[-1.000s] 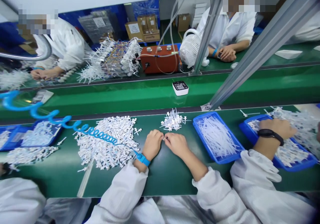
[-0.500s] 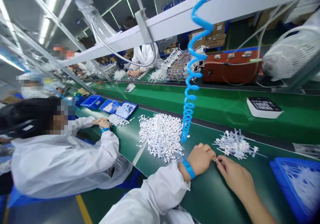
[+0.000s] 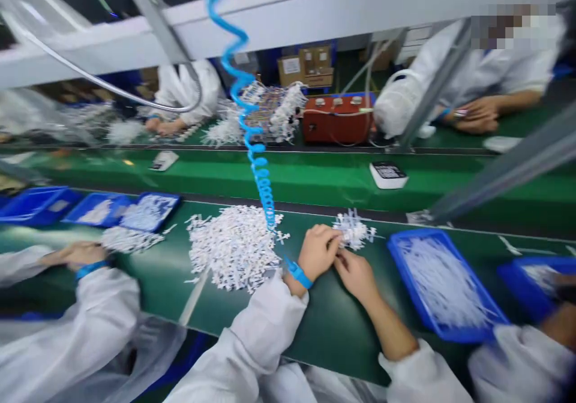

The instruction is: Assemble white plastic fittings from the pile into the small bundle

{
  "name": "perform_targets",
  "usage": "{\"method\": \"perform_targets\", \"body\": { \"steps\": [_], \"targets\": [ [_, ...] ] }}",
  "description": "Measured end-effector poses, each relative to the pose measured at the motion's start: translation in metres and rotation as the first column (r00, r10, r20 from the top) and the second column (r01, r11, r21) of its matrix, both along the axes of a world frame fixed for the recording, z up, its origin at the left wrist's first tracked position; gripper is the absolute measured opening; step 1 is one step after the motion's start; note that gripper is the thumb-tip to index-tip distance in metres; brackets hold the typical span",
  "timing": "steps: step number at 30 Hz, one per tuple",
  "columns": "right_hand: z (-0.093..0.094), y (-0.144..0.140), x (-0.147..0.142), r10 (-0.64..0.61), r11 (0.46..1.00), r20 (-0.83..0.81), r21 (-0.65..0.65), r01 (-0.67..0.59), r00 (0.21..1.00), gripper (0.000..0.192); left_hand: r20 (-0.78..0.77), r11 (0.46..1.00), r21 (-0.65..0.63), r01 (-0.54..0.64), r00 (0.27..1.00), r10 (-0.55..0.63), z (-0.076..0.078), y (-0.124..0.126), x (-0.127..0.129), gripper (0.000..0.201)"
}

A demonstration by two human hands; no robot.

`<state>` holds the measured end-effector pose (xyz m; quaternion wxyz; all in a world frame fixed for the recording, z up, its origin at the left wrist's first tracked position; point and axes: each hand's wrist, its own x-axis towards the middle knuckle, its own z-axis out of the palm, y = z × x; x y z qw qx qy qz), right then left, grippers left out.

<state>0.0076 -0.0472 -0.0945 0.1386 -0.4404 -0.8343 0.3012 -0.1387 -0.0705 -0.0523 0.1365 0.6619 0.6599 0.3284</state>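
My left hand (image 3: 318, 250), with a blue wrist strap (image 3: 299, 274) tied to a coiled blue cord (image 3: 261, 169), is closed with its fingers bent inward. Against its fingertips, my right hand (image 3: 357, 277) pinches with thumb and forefinger. Whatever lies between the fingertips is too small and hidden to name. Just beyond them lies a small heap of white plastic pieces with thin strips (image 3: 355, 232). To the left of my left wrist spreads a large pile of small white pieces (image 3: 234, 247). Right of my right hand stands a blue tray (image 3: 405, 289) full of thin white strips.
A co-worker's hands (image 3: 83, 254) are at the left, near blue trays (image 3: 96, 202) and another white heap (image 3: 130, 239). At the right edge, another person's sleeve (image 3: 517, 361) is beside a blue bin (image 3: 517, 280). A grey post (image 3: 495, 169) slants down to the bench behind the tray.
The view has swung to the right, bringing the full tray and more people on the right into sight. My hands stay together at the fingertips, now nearer the small heap.
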Motion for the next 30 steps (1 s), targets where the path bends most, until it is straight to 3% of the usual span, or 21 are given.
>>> {"method": "perform_targets", "body": {
  "steps": [3, 5, 8, 10, 13, 15, 20, 25, 27, 30],
  "targets": [
    [0.006, -0.002, 0.0, -0.012, 1.0, 0.04, 0.026, 0.011, 0.999, 0.023, -0.018, 0.996, 0.036, 0.085, 0.996, -0.085, 0.01, 0.019, 0.006, 0.03],
    [0.01, -0.004, 0.001, -0.004, 1.0, 0.03, 0.01, 0.004, 1.0, 0.022, -0.084, 0.997, 0.045, 0.067, 0.994, -0.063, 0.014, 0.023, -0.004, 0.039],
    [0.015, -0.007, 0.004, 0.016, 0.999, 0.016, -0.032, -0.016, 1.0, 0.022, -0.2, 1.0, -0.01, -0.024, 0.98, 0.022, 0.015, 0.013, -0.046, 0.029],
    [0.017, -0.008, 0.005, 0.031, 0.998, 0.034, -0.049, -0.029, 0.999, 0.021, -0.308, 0.99, -0.123, -0.065, 0.951, 0.024, 0.011, -0.001, -0.082, 0.023],
    [0.019, -0.009, 0.003, 0.05, 0.998, 0.06, -0.047, -0.048, 0.997, 0.02, -0.47, 0.953, -0.275, -0.129, 0.883, -0.016, 0.002, -0.022, -0.123, 0.023],
    [0.019, -0.01, 0.002, 0.061, 0.997, 0.074, -0.047, -0.057, 0.995, 0.02, -0.526, 0.938, -0.321, -0.131, 0.848, -0.061, -0.003, -0.031, -0.133, 0.023],
    [0.019, -0.013, 0.002, 0.065, 0.996, 0.092, -0.068, -0.059, 0.994, 0.021, -0.551, 0.947, -0.31, -0.082, 0.828, -0.109, -0.007, -0.03, -0.12, 0.014],
    [0.017, -0.012, 0.003, 0.03, 0.998, 0.026, -0.062, -0.028, 0.999, 0.019, -0.528, 0.976, -0.211, -0.055, 0.847, -0.066, 0.003, -0.027, -0.108, 0.015],
    [0.015, -0.012, 0.003, 0.011, 0.998, -0.039, -0.061, -0.013, 0.999, 0.019, -0.467, 0.98, -0.198, 0.004, 0.879, -0.098, 0.008, -0.028, -0.101, 0.017],
    [0.012, -0.012, 0.003, -0.004, 0.997, -0.222, -0.082, -0.015, 0.975, 0.02, -0.323, 0.963, -0.193, 0.19, 0.914, -0.245, 0.014, -0.033, -0.084, 0.02]
  ]
}}
